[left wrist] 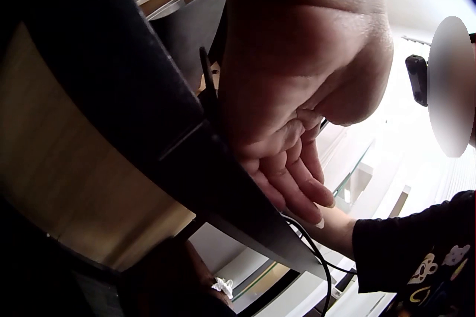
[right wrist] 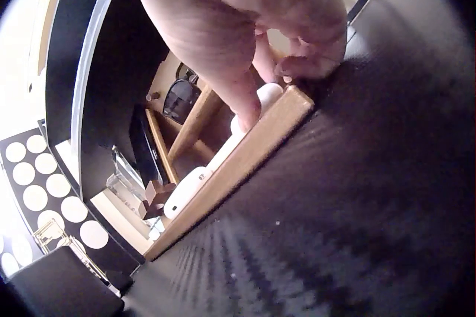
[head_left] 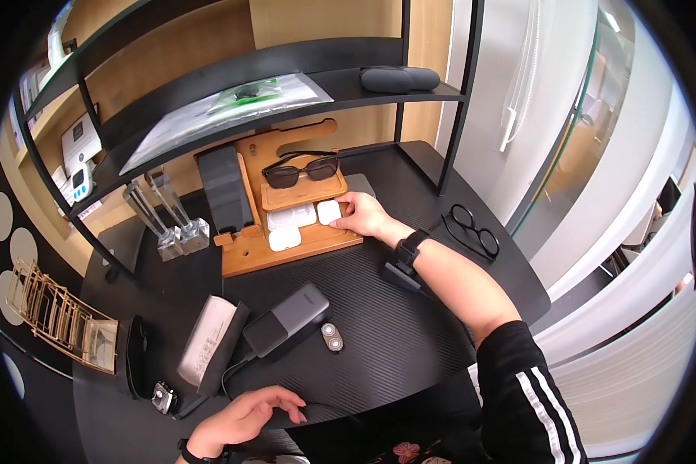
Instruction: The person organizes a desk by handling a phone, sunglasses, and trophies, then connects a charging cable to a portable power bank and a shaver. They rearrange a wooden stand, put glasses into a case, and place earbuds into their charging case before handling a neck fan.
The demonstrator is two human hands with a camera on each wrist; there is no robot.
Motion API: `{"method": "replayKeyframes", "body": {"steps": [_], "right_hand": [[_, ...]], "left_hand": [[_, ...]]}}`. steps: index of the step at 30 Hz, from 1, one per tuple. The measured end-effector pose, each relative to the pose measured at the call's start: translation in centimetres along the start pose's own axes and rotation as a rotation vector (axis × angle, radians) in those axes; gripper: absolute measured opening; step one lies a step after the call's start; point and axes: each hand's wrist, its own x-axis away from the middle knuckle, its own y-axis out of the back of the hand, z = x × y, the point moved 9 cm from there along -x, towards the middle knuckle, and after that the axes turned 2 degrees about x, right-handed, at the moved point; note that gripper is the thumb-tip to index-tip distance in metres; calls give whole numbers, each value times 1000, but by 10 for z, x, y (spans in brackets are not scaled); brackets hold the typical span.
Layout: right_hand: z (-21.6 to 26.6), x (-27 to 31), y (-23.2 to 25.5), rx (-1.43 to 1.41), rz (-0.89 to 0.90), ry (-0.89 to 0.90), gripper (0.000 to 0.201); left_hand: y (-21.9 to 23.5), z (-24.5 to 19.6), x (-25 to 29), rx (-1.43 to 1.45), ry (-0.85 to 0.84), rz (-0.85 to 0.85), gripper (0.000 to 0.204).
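Note:
My right hand [head_left: 363, 215] pinches a small white case [head_left: 329, 213] at the right end of the wooden stand's base [head_left: 286, 257]. In the right wrist view the thumb of that hand [right wrist: 245, 34] presses on the white case [right wrist: 268, 95]. Another white case [head_left: 284, 238] lies on the base to the left, in front of a white tray-like piece [head_left: 291, 216]. Sunglasses [head_left: 301, 172] rest on the stand's upper ledge, and a dark phone [head_left: 226, 189] leans at its left. My left hand [head_left: 249, 415] hangs loosely curled at the desk's front edge, holding nothing.
On the desk are a black power bank [head_left: 286, 319], a glasses case [head_left: 209, 340], a small two-lens metal object [head_left: 332, 337], a watch [head_left: 163, 397], round glasses [head_left: 470, 230] and clear trophies [head_left: 170, 220]. A black shelf [head_left: 433, 94] spans above the stand.

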Motion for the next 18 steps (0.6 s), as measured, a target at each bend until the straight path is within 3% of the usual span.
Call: {"method": "replayKeyframes", "body": {"steps": [1,10,18], "right_hand": [[0,1,1,-5,1,-65,68],[4,-2,-4,16,20,-81,53],[-7,-7,-15,170,59,-99,57]], "left_hand": [[0,0,0,2,-4,3,54],[1,2,0,-15,-18,11,53],[3,5,0,-16,11,4,47]]}}
